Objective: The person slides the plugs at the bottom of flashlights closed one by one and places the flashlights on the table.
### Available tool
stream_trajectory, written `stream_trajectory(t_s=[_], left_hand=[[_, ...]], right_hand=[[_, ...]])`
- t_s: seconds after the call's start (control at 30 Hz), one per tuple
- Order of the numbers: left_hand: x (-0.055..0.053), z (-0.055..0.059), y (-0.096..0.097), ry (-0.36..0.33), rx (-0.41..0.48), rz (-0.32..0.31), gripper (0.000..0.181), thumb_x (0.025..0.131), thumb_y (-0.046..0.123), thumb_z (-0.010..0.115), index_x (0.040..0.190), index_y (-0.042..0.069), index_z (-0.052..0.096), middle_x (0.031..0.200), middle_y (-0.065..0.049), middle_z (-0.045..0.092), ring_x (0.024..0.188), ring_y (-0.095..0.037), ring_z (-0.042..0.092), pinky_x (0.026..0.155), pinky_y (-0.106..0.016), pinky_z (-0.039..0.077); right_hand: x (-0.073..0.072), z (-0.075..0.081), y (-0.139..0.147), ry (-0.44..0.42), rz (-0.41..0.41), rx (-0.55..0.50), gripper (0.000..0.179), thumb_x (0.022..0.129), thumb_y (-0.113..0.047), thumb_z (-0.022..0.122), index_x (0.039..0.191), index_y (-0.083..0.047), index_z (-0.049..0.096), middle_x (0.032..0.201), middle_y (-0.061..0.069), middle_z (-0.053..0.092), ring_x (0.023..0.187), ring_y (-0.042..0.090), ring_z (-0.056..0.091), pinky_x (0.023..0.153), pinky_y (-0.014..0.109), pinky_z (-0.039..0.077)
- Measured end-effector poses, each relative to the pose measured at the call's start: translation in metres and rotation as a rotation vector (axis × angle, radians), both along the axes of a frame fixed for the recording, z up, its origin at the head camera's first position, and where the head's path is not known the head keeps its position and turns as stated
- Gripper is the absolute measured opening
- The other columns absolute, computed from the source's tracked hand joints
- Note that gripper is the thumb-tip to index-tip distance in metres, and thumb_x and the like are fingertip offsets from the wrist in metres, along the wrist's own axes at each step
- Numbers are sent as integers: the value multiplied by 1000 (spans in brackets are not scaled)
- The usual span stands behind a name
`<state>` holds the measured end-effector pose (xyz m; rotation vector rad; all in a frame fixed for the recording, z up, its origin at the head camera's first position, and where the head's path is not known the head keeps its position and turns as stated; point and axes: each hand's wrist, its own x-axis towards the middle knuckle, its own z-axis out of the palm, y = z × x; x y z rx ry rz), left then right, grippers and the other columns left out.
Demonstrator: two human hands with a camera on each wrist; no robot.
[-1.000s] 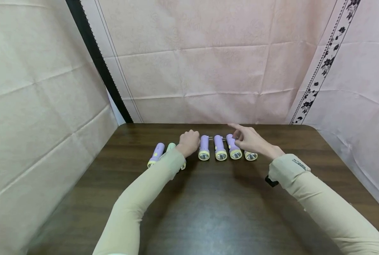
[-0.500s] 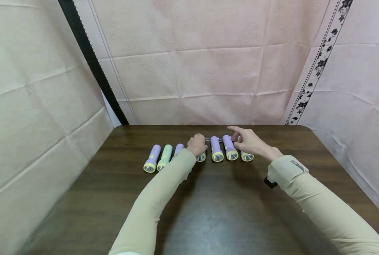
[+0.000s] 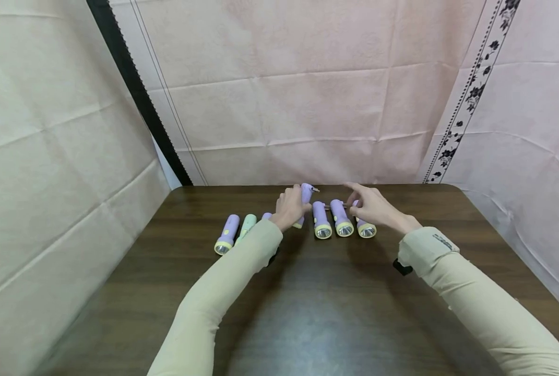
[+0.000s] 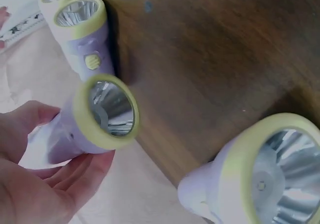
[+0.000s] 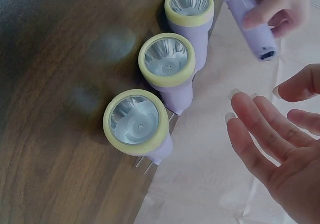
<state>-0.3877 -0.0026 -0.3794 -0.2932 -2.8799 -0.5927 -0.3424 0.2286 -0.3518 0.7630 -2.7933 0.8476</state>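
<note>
Gripping a lavender flashlight [image 3: 307, 193] in the left hand [image 3: 288, 209], with fingers and thumb curled around its body. Tilted out of line with its neighbours, with the yellow-rimmed lens toward the person and the tail, bearing metal prongs, near the far edge of a dark brown wooden table [image 3: 279, 324]. Flanked closely on the right by a row of three more lavender flashlights: a nearest one [image 3: 322, 220], a middle one [image 3: 341, 218] and a rightmost one [image 3: 366, 229], all with lenses toward the person. Flanked on the left by a leftmost lavender flashlight [image 3: 226, 234], a mint green flashlight [image 3: 247, 225] beside it, and a partly hidden lavender flashlight [image 4: 234, 176] behind the left arm. Holding nothing in the right hand [image 3: 372, 207], poised over the tail of the rightmost one, with fingers loosely extended and thumb apart. Dressed in pale sleeves [image 3: 490, 308]. Backed by light, creased cloth [image 3: 307, 104] with a floral border [image 3: 462, 112] at right.
</note>
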Motion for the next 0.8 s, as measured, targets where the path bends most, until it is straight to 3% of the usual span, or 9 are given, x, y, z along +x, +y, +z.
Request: stream_trajectory(t_s=[0.2, 0.53, 0.8], left_hand=[[4, -2, -2, 78, 13, -40, 36, 81, 26, 71, 108, 8, 55, 100, -8, 64, 91, -29, 66, 74, -42, 54], [10, -6, -1, 93, 19, -59, 38, 80, 25, 73, 109, 10, 54, 100, -8, 64, 91, -31, 66, 73, -44, 53], [13, -5, 1, 135, 8, -113, 34, 81, 21, 69, 108, 9, 52, 97, -8, 64, 83, -28, 65, 65, -40, 51]], right_hand=[[-1, -2, -1, 2, 2, -11, 68, 81, 1, 56, 146, -2, 36, 101, 19, 68, 80, 24, 64, 70, 33, 49], [3, -7, -17, 25, 70, 5, 68, 78, 2, 57, 144, -5, 41, 99, 18, 67, 77, 18, 65, 72, 33, 50], [0, -6, -28, 26, 128, 14, 71, 77, 3, 56, 146, -5, 39, 101, 22, 67, 77, 21, 65, 71, 33, 51]])
